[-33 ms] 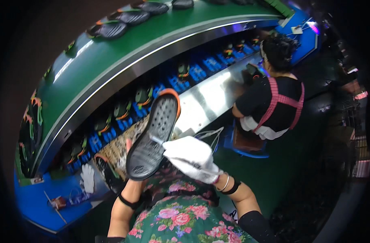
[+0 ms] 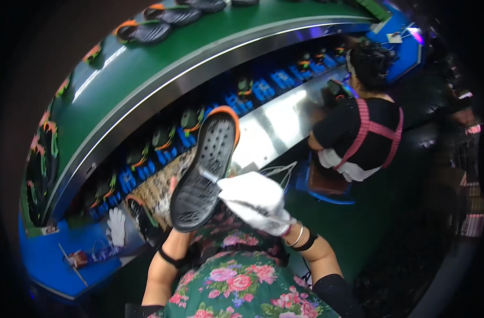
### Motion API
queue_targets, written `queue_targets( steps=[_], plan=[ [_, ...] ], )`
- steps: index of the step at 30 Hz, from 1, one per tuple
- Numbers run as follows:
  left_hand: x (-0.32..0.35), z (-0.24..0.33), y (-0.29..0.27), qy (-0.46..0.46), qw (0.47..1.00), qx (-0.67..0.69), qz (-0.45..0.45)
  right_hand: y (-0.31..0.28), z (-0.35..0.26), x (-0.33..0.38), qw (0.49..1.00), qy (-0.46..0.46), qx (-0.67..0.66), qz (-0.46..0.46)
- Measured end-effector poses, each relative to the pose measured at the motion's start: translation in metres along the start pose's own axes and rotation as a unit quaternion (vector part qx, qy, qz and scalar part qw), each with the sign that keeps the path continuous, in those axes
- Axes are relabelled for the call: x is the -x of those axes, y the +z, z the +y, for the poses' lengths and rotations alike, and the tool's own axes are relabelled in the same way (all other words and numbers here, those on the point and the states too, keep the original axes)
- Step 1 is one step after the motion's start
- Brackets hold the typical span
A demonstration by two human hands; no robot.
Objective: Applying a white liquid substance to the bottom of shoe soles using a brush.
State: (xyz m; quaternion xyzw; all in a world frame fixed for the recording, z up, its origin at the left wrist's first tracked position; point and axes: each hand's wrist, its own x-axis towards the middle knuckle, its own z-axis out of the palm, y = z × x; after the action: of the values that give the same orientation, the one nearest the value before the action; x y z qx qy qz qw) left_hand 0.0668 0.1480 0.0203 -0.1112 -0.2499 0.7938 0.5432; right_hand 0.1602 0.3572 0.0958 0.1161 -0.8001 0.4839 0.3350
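Left hand clamps the upturned shoe mid-frame; gloved right hand grips a thin tool, which may slip across the sole.

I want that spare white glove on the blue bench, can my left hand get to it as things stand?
Probably not right away. The left hand is holding up the shoe, so it isn't free. The white glove lies on the blue bench just to its left, with nothing between them.
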Motion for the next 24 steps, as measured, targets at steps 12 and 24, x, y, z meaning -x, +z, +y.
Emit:
queue_targets(
  steps=[12, 24],
  plan=[
    [-0.023, -0.039, -0.027, 0.066, 0.983, -0.169, -0.015, -0.013, -0.001, -0.038, 0.993, -0.043, 0.104, -0.022],
    [0.002, -0.020, -0.032, 0.129, 0.849, -0.428, 0.282, 0.003, 0.007, -0.027, 0.997, 0.029, -0.048, -0.058]
  ],
)
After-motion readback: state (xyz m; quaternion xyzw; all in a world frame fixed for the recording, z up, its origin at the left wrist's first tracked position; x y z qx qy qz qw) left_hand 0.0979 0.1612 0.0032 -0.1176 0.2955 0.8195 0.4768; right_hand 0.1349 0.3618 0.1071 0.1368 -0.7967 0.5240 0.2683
